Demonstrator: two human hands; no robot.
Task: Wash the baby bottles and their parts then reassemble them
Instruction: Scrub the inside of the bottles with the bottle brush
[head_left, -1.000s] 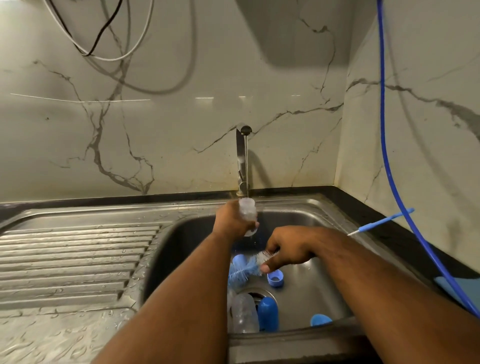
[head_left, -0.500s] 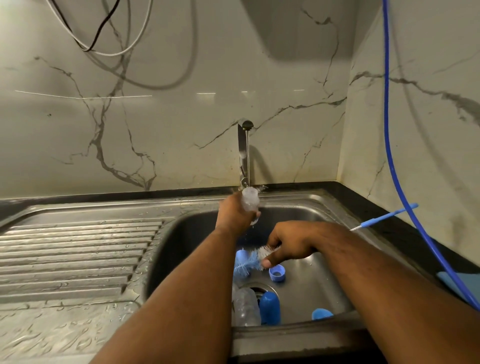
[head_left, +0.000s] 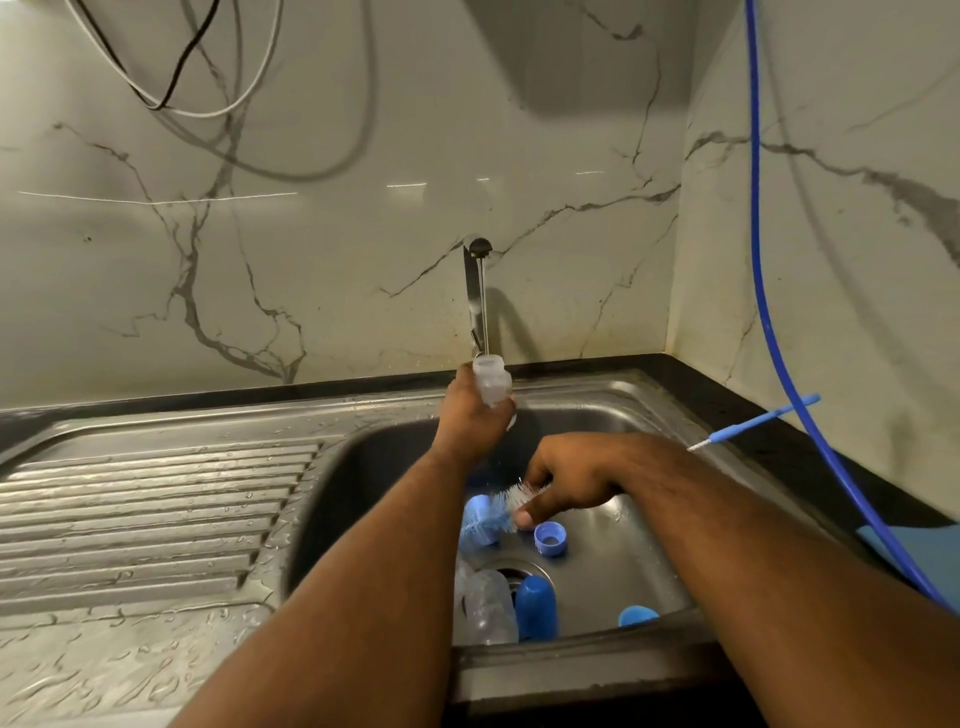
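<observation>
My left hand (head_left: 470, 415) grips a clear baby bottle (head_left: 491, 382) upright, its mouth right under the tap (head_left: 477, 296). My right hand (head_left: 563, 480) holds a bottle brush (head_left: 496, 514) with white and blue bristles, low over the sink (head_left: 639, 551). On the sink floor lie a second clear bottle (head_left: 488, 605), a blue cap (head_left: 536, 605), a blue ring (head_left: 550, 539) and another blue part (head_left: 636, 616) at the front rim.
A ribbed steel drainboard (head_left: 145, 519), wet with drops, lies to the left. A thin blue brush (head_left: 753, 423) rests on the black counter at the right. A blue hose (head_left: 769, 312) hangs down the right wall. Cables hang at the top left.
My left hand has raised the bottle from inside the basin up to the tap's outlet. The right hand with the brush has stayed nearly in place.
</observation>
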